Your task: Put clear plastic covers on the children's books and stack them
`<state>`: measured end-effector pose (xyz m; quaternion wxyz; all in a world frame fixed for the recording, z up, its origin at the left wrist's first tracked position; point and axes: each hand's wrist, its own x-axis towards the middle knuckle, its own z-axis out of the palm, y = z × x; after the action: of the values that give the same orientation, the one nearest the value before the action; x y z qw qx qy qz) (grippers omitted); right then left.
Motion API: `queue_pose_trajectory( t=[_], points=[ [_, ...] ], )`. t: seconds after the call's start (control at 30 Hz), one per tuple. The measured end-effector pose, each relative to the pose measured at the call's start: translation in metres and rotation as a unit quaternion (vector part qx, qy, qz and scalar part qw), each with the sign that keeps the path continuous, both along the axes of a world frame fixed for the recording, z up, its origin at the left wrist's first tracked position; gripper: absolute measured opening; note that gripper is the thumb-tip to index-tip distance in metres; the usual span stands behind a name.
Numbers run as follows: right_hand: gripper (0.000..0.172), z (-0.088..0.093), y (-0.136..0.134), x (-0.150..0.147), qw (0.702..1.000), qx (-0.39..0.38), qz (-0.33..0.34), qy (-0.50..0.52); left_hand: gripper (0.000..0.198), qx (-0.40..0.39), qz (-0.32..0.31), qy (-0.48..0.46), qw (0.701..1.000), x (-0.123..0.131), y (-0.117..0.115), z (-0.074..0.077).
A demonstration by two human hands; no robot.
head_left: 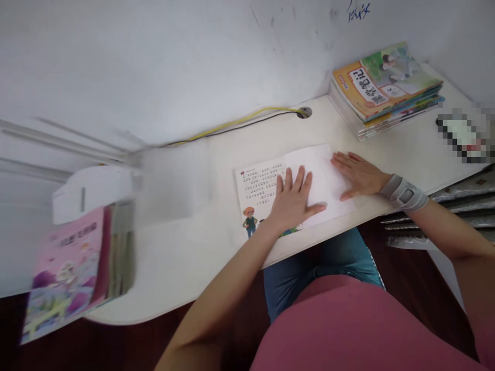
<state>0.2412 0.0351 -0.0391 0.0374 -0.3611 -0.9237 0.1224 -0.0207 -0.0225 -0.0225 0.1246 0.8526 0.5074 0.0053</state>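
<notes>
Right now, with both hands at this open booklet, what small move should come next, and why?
Probably smooth the white page outward with your right hand, since it lies at that page's outer edge, while your left hand, spread over the printed page and the white one, could steady both.

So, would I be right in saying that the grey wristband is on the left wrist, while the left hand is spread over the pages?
Not quite: the head view shows the grey wristband on the wrist of the right hand, not the left. The left hand is indeed spread over the pages.
</notes>
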Motion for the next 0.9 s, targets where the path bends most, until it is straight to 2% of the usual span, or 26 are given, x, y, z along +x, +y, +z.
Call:
queue_pose_trajectory(
  t=[0.37, 0.57, 0.7, 0.9],
  points=[
    [0.113, 0.001, 0.001, -0.001, 1.0, -0.002, -0.004, 0.0, 0.099, -0.002, 0.011, -0.003, 1.0, 0.023, 0.003, -0.001],
    [0.099, 0.003, 0.0, 0.016, 0.998, 0.009, -0.03, 0.05, 0.102, -0.013, -0.008, -0.027, 1.0, 0.003, 0.006, 0.005],
    [0.094, 0.006, -0.009, 0.032, 0.998, 0.016, -0.061, 0.015, 0.098, 0.004, -0.023, -0.017, 1.0, -0.015, 0.002, 0.004],
    [0.095, 0.003, -0.013, 0.032, 0.998, 0.04, -0.055, -0.015, 0.094, 0.02, -0.029, 0.009, 0.999, -0.004, -0.001, -0.001]
  ],
)
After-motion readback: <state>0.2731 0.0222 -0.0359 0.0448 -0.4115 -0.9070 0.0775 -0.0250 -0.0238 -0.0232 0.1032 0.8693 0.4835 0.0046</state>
